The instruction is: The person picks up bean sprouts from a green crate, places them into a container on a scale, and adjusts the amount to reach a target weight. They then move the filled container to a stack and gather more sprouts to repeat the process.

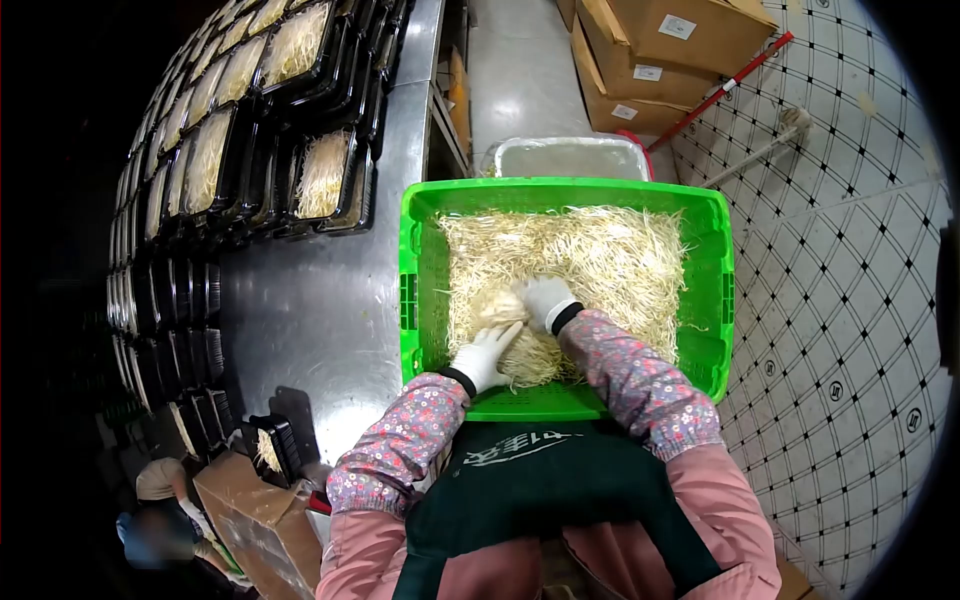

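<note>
A green plastic crate (567,190) holds a thick layer of pale bean sprouts (620,250). Both of my hands, in white gloves, are inside it, closed around one clump of the sprouts. My left hand (485,358) presses at the near left side, its fingers pointing up along the clump. On the clump's right, my right hand (547,300) grips with fingers bent, and its fingertips are partly hidden among the sprouts. Below the hands, a green patch of the crate's bottom shows near the front wall.
Left of the crate is a steel table (310,300) with stacked black trays (325,180) of sprouts. One small tray (270,450) sits at its near end. Cardboard boxes (670,50) are stacked behind. Another person (165,500) is at lower left. A red-handled pole (720,92) leans at right.
</note>
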Action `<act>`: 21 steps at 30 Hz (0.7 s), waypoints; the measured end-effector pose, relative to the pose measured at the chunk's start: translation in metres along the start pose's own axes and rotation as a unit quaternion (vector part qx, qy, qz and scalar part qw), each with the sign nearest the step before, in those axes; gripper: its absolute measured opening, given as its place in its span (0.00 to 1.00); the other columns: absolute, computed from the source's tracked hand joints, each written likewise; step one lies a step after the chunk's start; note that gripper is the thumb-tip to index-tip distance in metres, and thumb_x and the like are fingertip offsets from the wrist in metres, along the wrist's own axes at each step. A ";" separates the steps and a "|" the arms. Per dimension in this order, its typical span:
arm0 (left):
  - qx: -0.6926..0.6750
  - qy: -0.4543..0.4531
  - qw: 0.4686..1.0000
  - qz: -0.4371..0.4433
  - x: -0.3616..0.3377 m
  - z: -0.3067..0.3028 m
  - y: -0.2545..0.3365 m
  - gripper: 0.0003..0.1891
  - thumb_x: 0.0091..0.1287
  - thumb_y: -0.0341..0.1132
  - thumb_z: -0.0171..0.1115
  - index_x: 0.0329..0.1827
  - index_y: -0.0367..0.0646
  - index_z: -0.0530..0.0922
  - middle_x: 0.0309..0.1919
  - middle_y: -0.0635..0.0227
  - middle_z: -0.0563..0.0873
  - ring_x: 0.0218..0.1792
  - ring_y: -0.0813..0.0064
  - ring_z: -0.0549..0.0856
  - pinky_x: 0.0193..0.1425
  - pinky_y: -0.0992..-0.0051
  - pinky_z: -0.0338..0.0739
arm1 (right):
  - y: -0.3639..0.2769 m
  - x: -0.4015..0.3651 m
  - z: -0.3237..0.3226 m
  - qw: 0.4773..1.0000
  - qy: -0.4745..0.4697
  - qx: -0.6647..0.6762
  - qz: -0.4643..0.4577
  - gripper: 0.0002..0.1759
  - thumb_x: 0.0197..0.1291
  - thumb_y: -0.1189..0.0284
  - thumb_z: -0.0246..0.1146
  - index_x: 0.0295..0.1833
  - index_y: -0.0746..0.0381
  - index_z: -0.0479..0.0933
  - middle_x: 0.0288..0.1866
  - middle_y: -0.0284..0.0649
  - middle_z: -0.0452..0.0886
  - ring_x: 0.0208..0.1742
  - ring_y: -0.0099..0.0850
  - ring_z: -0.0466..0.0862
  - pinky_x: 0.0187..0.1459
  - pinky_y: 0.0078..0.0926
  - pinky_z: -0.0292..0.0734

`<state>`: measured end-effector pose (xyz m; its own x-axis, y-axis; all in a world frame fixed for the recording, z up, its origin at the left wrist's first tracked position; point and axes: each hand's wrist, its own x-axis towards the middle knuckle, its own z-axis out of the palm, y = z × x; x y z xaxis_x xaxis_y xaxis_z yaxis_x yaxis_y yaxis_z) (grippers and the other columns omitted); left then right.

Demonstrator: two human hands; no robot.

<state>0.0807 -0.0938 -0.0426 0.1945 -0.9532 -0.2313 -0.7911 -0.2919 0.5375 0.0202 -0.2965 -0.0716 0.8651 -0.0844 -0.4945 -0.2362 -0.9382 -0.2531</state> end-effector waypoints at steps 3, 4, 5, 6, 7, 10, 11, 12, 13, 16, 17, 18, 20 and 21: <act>-0.077 -0.035 0.993 -0.079 0.005 -0.007 -0.022 0.41 0.52 0.45 0.76 0.72 0.56 0.70 0.60 0.59 0.81 0.57 0.55 0.83 0.61 0.61 0.78 | 0.005 0.005 0.011 0.997 -0.078 -0.014 0.008 0.48 0.47 0.60 0.76 0.73 0.55 0.62 0.66 0.42 0.76 0.67 0.43 0.76 0.64 0.48 0.71; -0.068 0.010 0.991 -0.112 0.013 -0.010 -0.023 0.39 0.53 0.47 0.75 0.71 0.57 0.71 0.61 0.60 0.81 0.55 0.57 0.84 0.61 0.63 0.78 | 0.009 -0.003 -0.013 0.995 -0.097 0.020 -0.007 0.53 0.43 0.61 0.77 0.76 0.56 0.59 0.73 0.46 0.70 0.72 0.43 0.70 0.69 0.51 0.66; -0.079 0.052 0.991 -0.097 0.023 -0.015 -0.025 0.42 0.51 0.44 0.78 0.72 0.52 0.71 0.64 0.58 0.79 0.64 0.57 0.79 0.69 0.63 0.73 | 0.015 -0.007 -0.007 0.998 -0.058 0.015 -0.006 0.56 0.42 0.61 0.78 0.77 0.56 0.57 0.74 0.46 0.67 0.74 0.43 0.68 0.70 0.51 0.65; -0.042 0.095 0.993 -0.058 0.037 -0.017 -0.029 0.47 0.49 0.46 0.79 0.75 0.51 0.66 0.67 0.55 0.76 0.67 0.55 0.75 0.70 0.61 0.71 | 0.025 -0.009 -0.001 1.000 -0.017 0.007 -0.005 0.59 0.41 0.61 0.79 0.78 0.56 0.55 0.76 0.46 0.65 0.76 0.43 0.66 0.71 0.51 0.63; -0.005 0.139 0.990 -0.019 0.050 -0.018 -0.032 0.53 0.47 0.47 0.80 0.78 0.50 0.61 0.70 0.52 0.72 0.70 0.53 0.72 0.72 0.59 0.69 | 0.029 -0.012 -0.004 1.000 0.025 -0.002 -0.005 0.62 0.39 0.60 0.80 0.79 0.56 0.53 0.78 0.46 0.62 0.77 0.43 0.63 0.73 0.50 0.62; 0.052 0.021 0.995 -0.080 0.076 -0.015 -0.030 0.64 0.43 0.51 0.82 0.81 0.46 0.50 0.73 0.46 0.66 0.73 0.50 0.66 0.74 0.56 0.66 | 0.022 -0.021 0.015 0.999 0.007 -0.009 0.037 0.64 0.40 0.63 0.79 0.80 0.59 0.48 0.77 0.49 0.63 0.78 0.43 0.62 0.73 0.52 0.60; 0.014 -0.024 0.993 -0.116 0.079 -0.009 -0.032 0.65 0.43 0.52 0.82 0.82 0.46 0.48 0.73 0.45 0.65 0.73 0.49 0.67 0.74 0.56 0.66 | 0.020 -0.023 0.026 0.999 0.018 -0.019 0.045 0.63 0.41 0.64 0.78 0.80 0.60 0.48 0.75 0.50 0.65 0.76 0.44 0.65 0.72 0.52 0.62; -0.024 -0.069 0.986 -0.152 0.082 0.001 -0.039 0.67 0.42 0.54 0.82 0.82 0.45 0.45 0.74 0.45 0.64 0.73 0.49 0.67 0.74 0.57 0.66 | 0.014 -0.021 0.030 0.995 -0.038 -0.002 0.089 0.57 0.45 0.66 0.75 0.78 0.62 0.51 0.64 0.50 0.77 0.67 0.45 0.76 0.65 0.48 0.71; -0.059 -0.116 0.974 -0.187 0.085 0.007 -0.043 0.69 0.42 0.55 0.82 0.82 0.44 0.43 0.74 0.44 0.63 0.72 0.49 0.68 0.74 0.58 0.66 | 0.013 -0.018 0.043 0.995 -0.033 -0.020 0.091 0.51 0.49 0.66 0.73 0.77 0.62 0.53 0.64 0.48 0.78 0.58 0.45 0.82 0.56 0.46 0.77; -0.063 -0.158 0.953 -0.253 0.085 0.011 -0.040 0.55 0.45 0.60 0.79 0.73 0.40 0.64 0.60 0.46 0.79 0.60 0.51 0.81 0.65 0.61 0.76 | 0.023 -0.021 0.063 0.992 -0.025 0.080 0.093 0.26 0.57 0.70 0.63 0.62 0.63 0.71 0.50 0.49 0.85 0.46 0.48 0.86 0.47 0.46 0.81; -0.068 -0.179 0.944 -0.268 0.085 0.009 -0.039 0.51 0.45 0.61 0.78 0.70 0.40 0.70 0.56 0.47 0.83 0.56 0.52 0.84 0.62 0.61 0.78 | 0.034 -0.023 0.063 0.994 -0.012 0.090 0.061 0.21 0.58 0.70 0.61 0.57 0.63 0.74 0.46 0.50 0.86 0.45 0.49 0.86 0.45 0.46 0.82; -0.057 -0.141 0.957 -0.246 0.079 0.014 -0.042 0.44 0.48 0.61 0.77 0.62 0.41 0.75 0.45 0.47 0.88 0.49 0.50 0.87 0.56 0.60 0.80 | 0.041 -0.025 0.061 0.995 0.001 0.100 0.029 0.16 0.59 0.71 0.60 0.52 0.63 0.78 0.43 0.50 0.86 0.43 0.50 0.86 0.44 0.47 0.82; -0.043 -0.146 0.960 -0.235 0.076 0.013 -0.037 0.42 0.48 0.61 0.77 0.62 0.44 0.75 0.45 0.49 0.88 0.48 0.50 0.87 0.55 0.60 0.80 | 0.052 -0.030 0.043 0.996 0.030 0.083 0.033 0.10 0.59 0.70 0.60 0.43 0.61 0.80 0.41 0.51 0.86 0.43 0.50 0.86 0.44 0.46 0.82; -0.038 -0.148 0.961 -0.230 0.074 0.011 -0.034 0.41 0.49 0.61 0.77 0.62 0.45 0.76 0.45 0.50 0.88 0.48 0.50 0.87 0.55 0.59 0.80 | 0.064 -0.031 0.043 0.996 0.045 0.070 0.028 0.10 0.60 0.69 0.60 0.44 0.61 0.80 0.41 0.51 0.86 0.43 0.50 0.86 0.44 0.46 0.81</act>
<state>0.1160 -0.1538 -0.0869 0.3312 -0.6608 -0.6735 -0.6147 -0.6926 0.3773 -0.0408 -0.3397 -0.1084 0.8840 -0.1707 -0.4352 -0.3384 -0.8758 -0.3440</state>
